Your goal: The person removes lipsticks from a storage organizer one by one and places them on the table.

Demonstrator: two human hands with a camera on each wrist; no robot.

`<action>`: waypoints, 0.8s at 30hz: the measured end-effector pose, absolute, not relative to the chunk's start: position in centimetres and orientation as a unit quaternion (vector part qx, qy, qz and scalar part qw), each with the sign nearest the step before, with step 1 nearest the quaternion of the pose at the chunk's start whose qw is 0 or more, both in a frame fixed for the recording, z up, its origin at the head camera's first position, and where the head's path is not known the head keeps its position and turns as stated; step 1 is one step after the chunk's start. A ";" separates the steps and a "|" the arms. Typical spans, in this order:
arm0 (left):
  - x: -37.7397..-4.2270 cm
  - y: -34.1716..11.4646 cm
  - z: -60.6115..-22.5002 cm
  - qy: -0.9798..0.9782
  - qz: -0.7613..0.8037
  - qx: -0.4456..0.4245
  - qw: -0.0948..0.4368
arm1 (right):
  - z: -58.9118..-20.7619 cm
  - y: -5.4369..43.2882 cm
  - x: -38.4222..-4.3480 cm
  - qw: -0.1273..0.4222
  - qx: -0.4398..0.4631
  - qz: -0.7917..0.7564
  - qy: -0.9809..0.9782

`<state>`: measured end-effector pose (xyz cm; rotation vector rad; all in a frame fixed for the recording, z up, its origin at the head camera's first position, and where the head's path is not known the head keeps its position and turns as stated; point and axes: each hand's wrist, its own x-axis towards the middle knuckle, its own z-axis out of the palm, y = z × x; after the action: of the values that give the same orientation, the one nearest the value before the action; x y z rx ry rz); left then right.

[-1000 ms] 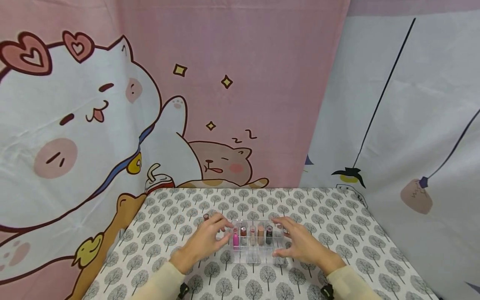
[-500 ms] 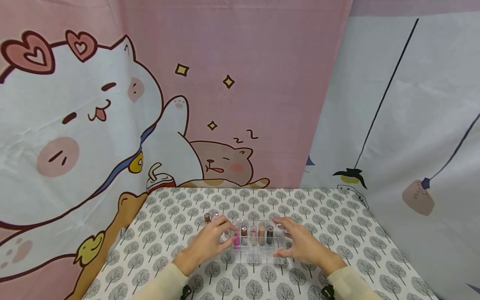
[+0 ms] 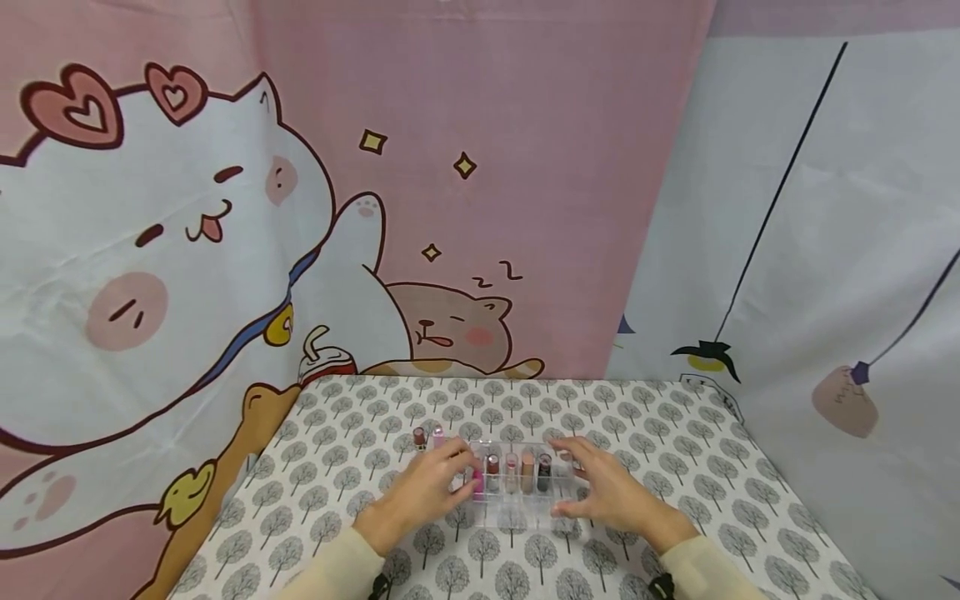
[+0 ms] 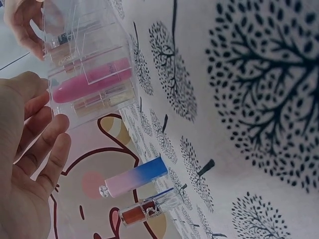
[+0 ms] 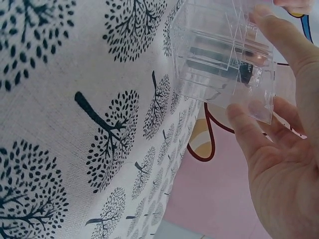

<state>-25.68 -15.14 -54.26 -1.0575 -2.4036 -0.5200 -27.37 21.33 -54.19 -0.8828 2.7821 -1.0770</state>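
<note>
A clear plastic lip makeup organizer (image 3: 517, 515) stands on the table with several tubes in one row of its slots. A bright pink tube (image 4: 94, 82) is at its left end, and a dark tube (image 3: 544, 472) is toward the right. My left hand (image 3: 423, 492) is at the left end, fingers loosely curved and apart, fingertips by the pink tube; contact is hard to make out. My right hand (image 3: 615, 498) holds the right end, thumb at the near side and fingers at the far corner. Behind my left hand stand a pink-and-blue lipstick (image 4: 137, 178) and a brown-red lip gloss (image 4: 137, 215).
A white cloth (image 3: 360, 467) printed with grey trees covers the table. A pink cartoon curtain (image 3: 555, 208) hangs close behind the far edge, and a pale curtain (image 3: 787, 250) is at the right.
My left hand has shifted slightly right over the organizer's left end, uncovering the pink lipstick behind it. The right hand keeps its place on the organizer. The view has turned slightly left.
</note>
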 end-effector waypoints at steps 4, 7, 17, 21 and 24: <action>-25.6 -14.9 -54.3 -0.874 -0.172 -0.390 0.232 | -54.1 21.4 -27.3 0.020 -0.283 -0.347 0.894; -25.6 -14.8 -54.3 -0.876 -0.166 -0.392 0.227 | -54.1 21.4 -27.3 0.022 -0.287 -0.345 0.893; -25.5 -14.4 -54.2 -0.904 -0.177 -0.352 0.165 | -54.1 21.4 -27.3 0.025 -0.288 -0.346 0.893; -25.6 -14.2 -54.1 -0.905 -0.180 -0.350 0.162 | -54.0 21.4 -27.3 0.024 -0.289 -0.348 0.892; -25.8 -14.0 -53.9 -0.903 -0.184 -0.353 0.161 | -53.9 21.3 -27.2 0.022 -0.287 -0.349 0.892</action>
<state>-25.77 -14.03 -53.95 -1.0071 -2.5803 -0.5243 -27.21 21.34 -53.88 -0.8898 2.7623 -1.0821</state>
